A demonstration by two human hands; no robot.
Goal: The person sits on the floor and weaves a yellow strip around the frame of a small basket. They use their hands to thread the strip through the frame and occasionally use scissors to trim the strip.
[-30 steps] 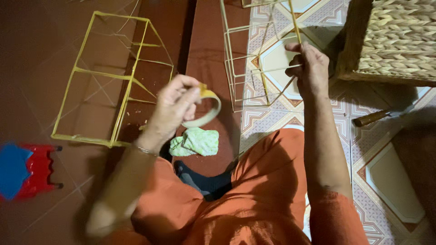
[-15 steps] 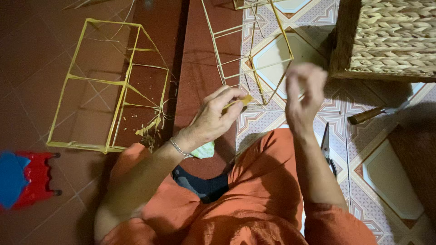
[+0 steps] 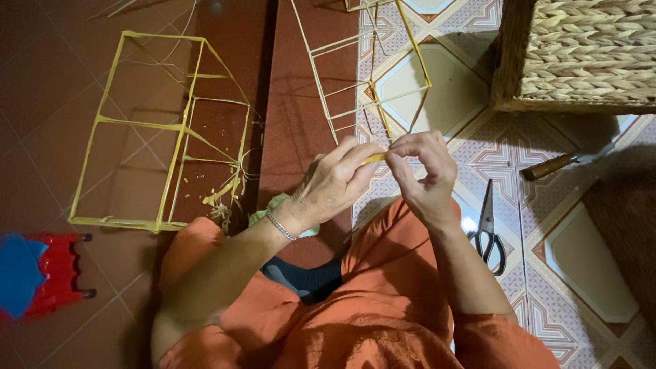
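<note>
Pinch the yellow strip (image 3: 374, 158) firmly between left hand (image 3: 335, 184) and right hand (image 3: 420, 171) fingertips, keeping it taut near the frame (image 3: 369, 89).

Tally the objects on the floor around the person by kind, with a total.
Yellow bamboo-strip frames: 2, one on the dark red floor, one by the hands
Metal scissors with black handles: 1
Wooden-handled tool: 1
Woven straw basket: 1
Red plastic stool: 1
Green crumpled cloth: 1
Total: 7
</note>
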